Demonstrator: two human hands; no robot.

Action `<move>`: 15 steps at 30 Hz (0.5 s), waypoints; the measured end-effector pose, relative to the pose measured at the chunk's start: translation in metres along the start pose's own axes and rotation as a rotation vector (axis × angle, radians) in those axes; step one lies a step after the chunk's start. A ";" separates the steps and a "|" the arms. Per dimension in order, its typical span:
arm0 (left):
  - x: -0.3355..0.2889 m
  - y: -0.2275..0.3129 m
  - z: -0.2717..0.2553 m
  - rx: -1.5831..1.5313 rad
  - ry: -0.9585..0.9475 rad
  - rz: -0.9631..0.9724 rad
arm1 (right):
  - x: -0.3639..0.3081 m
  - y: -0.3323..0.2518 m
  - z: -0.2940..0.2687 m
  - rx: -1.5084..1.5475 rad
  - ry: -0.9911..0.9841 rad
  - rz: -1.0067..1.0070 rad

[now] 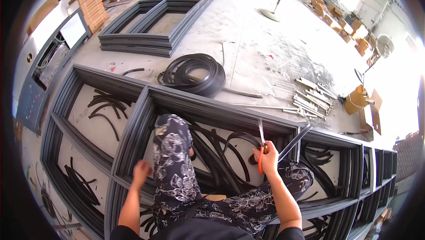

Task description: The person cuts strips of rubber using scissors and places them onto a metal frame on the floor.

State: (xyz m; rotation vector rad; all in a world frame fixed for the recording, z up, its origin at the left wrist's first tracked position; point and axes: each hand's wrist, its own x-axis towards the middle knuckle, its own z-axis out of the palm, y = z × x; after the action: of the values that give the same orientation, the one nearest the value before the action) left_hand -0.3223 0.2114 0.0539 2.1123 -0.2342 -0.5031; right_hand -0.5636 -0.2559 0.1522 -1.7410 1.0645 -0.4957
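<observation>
My right hand grips a pair of scissors with orange-red handles, the blades pointing away from me over the edge of a dark grey metal frame. Close to that hand a black rubber strip curves up from the frame's opening. My left hand is smeared by motion beside my knee, over the bar at left, and its fingers do not show clearly. More black rubber strips lie in a tangle between my legs, inside the frame.
Past the frame lies a coil of black rubber strip. Another stack of grey frames stands beyond it. Metal bars are piled on the floor at right, near a yellow bucket. A control cabinet stands at left.
</observation>
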 end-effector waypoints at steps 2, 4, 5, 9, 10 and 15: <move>-0.029 -0.097 0.037 0.466 -0.299 0.038 | 0.000 -0.021 0.003 0.106 0.012 -0.057; -0.066 -0.172 0.084 -0.241 -0.394 -0.383 | -0.006 -0.050 0.002 0.294 -0.051 -0.021; -0.070 -0.157 0.092 0.052 -0.479 -0.319 | -0.004 -0.045 -0.001 0.275 -0.017 -0.023; -0.070 -0.121 0.103 0.383 -0.603 -0.203 | 0.001 -0.027 -0.016 0.055 0.014 -0.158; -0.064 -0.113 0.105 0.420 -0.626 -0.176 | 0.002 -0.020 -0.025 0.055 0.052 -0.162; -0.025 -0.073 0.121 0.512 -0.692 -0.099 | -0.005 -0.026 -0.040 0.358 0.159 -0.036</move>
State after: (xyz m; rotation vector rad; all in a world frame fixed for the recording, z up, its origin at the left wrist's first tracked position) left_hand -0.3999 0.1699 -0.0596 2.3650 -0.7134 -1.3454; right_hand -0.5846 -0.2699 0.1936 -1.4236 0.9853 -0.8066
